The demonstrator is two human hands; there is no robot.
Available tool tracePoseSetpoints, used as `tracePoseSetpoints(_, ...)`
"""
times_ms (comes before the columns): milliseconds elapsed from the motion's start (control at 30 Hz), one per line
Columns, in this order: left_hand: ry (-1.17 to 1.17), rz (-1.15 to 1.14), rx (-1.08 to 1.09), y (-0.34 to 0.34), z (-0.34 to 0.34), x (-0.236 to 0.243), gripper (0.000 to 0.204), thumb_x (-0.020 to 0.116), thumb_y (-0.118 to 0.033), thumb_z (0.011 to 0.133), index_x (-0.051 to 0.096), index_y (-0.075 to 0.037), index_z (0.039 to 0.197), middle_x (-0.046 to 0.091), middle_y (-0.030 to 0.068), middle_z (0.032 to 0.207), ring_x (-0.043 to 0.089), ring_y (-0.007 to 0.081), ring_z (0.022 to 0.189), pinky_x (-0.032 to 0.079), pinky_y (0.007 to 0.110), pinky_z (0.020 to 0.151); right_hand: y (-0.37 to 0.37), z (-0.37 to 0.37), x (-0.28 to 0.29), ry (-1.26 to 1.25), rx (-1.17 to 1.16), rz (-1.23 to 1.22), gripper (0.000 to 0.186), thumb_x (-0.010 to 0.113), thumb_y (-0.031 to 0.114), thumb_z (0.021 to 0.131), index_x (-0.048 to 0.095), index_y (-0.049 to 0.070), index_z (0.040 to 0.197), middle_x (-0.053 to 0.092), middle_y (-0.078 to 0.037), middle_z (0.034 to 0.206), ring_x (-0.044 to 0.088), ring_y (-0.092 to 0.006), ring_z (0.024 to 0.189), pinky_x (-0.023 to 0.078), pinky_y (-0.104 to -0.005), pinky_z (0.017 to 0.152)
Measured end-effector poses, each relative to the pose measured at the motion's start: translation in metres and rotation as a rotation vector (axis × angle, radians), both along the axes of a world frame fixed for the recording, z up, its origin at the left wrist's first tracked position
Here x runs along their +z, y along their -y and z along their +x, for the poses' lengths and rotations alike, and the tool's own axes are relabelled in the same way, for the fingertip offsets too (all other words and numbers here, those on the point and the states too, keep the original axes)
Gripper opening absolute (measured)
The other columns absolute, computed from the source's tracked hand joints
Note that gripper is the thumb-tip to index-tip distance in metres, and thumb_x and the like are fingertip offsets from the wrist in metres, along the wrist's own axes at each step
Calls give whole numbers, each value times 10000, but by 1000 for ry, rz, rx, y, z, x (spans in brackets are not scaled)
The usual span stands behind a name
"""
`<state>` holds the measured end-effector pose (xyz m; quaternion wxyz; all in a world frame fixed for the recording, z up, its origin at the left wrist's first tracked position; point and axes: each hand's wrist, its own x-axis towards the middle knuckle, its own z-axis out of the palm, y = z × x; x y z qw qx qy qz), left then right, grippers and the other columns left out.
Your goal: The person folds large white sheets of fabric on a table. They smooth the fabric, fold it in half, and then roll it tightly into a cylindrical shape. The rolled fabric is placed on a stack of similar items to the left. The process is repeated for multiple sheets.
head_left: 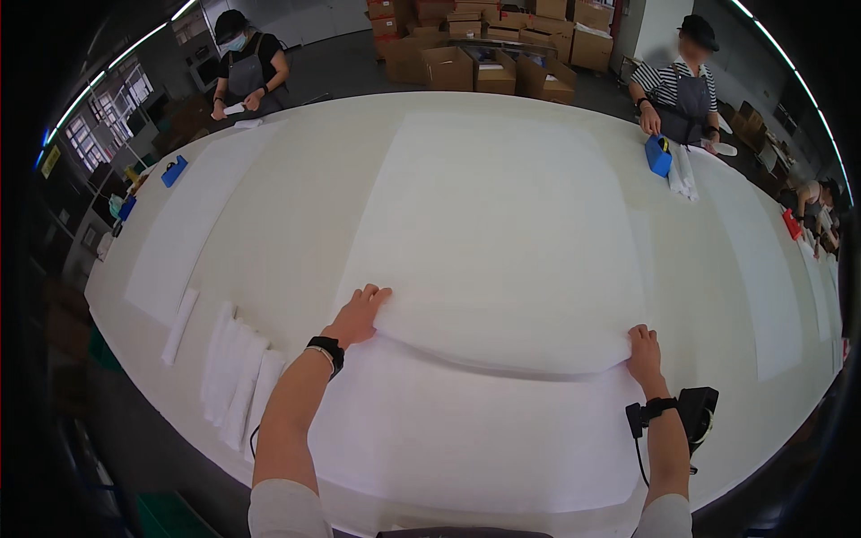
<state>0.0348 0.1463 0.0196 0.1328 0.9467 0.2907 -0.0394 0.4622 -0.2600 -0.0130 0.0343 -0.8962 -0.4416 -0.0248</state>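
Observation:
A large white sheet (502, 233) lies spread over the long white table (296, 206). My left hand (357, 316) rests flat on the sheet's near edge with fingers spread. At the sheet's near right corner, my right hand (643, 354) pinches the edge. The near edge between both hands sags in a curve over another white sheet (466, 430) underneath. Each wrist wears a black band, and a small black device (698, 411) hangs at the right one.
Several folded white strips (235, 377) lie left of my left arm. A person at the far left and another at the far right work at the table; a blue tool (657, 155) and white strips lie near the latter. Cardboard boxes (484, 45) stack behind.

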Motion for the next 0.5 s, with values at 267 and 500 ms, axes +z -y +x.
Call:
tracePoseSetpoints(267,-396,-74,-408,79,-81,1,584,610,33,729,427,-74,1274,498,123,1196,518,308,1090,488,401,843,78,-37,21,-160,169,-104,467,627,-140,607,568,68,1021,534,-118,1099,493,-351,1039,491,-401,855)
tracePoseSetpoints(500,90,0,-217,13,-11,-6,546,611,63,691,489,-97,1199,518,80,1166,515,294,1050,473,390,837,24,-16,5,-46,-54,129,424,593,-146,640,547,74,1000,515,-112,1088,494,-362,1030,490,-421,854)
